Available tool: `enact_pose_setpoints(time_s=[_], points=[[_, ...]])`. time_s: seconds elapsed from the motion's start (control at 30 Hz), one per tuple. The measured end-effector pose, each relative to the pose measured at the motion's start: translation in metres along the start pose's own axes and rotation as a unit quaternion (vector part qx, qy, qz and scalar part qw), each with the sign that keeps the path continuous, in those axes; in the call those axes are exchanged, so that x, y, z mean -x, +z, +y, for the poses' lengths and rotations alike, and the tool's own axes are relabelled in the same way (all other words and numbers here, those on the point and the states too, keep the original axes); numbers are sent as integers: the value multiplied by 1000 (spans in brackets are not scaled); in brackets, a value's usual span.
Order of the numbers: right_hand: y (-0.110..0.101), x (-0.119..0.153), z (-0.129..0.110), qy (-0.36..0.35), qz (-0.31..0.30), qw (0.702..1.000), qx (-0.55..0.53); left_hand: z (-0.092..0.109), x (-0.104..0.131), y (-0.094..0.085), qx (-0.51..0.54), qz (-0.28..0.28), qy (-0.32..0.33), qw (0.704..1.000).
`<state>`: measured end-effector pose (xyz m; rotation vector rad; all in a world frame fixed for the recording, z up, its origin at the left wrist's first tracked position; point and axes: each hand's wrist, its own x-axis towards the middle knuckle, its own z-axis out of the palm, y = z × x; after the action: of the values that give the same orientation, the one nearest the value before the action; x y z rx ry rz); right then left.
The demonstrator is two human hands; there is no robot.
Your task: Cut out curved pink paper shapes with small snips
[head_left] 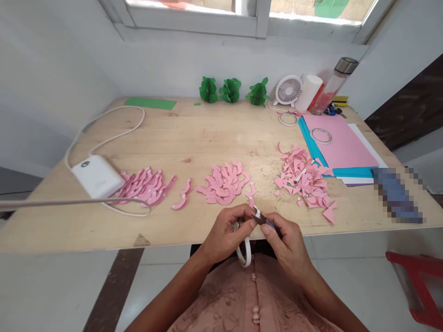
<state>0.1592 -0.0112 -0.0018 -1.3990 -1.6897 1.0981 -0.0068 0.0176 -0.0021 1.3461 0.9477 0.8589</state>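
Note:
My left hand (230, 233) is closed on a roll of white tape (246, 253), which hangs below its fingers near the table's front edge. In my right hand (285, 237) is a pair of dark scissors (260, 218), their blades at a short white piece of tape by my left fingertips. Just beyond my hands lies a curved pink paper piece (251, 191). A pile of pink curved pieces (224, 182) is behind my left hand, with a taped pair (182, 196) and another pile (145, 184) farther left. Pink scraps (304, 177) are heaped at the right.
A white power bank (97, 176) with a cable lies at the left. Green paper shapes (230, 90), a small fan (289, 91) and a bottle (334, 85) stand along the back. Coloured sheets (346, 147) with a tape roll (321, 136) are at the right, near a red stool (420, 281).

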Motion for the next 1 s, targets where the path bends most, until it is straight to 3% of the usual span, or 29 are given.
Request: enact_pose_setpoints(time_s=[1.0], points=[[1, 1, -2, -22, -8, 1000, 8, 6, 0, 3, 1, -15, -6, 1000]])
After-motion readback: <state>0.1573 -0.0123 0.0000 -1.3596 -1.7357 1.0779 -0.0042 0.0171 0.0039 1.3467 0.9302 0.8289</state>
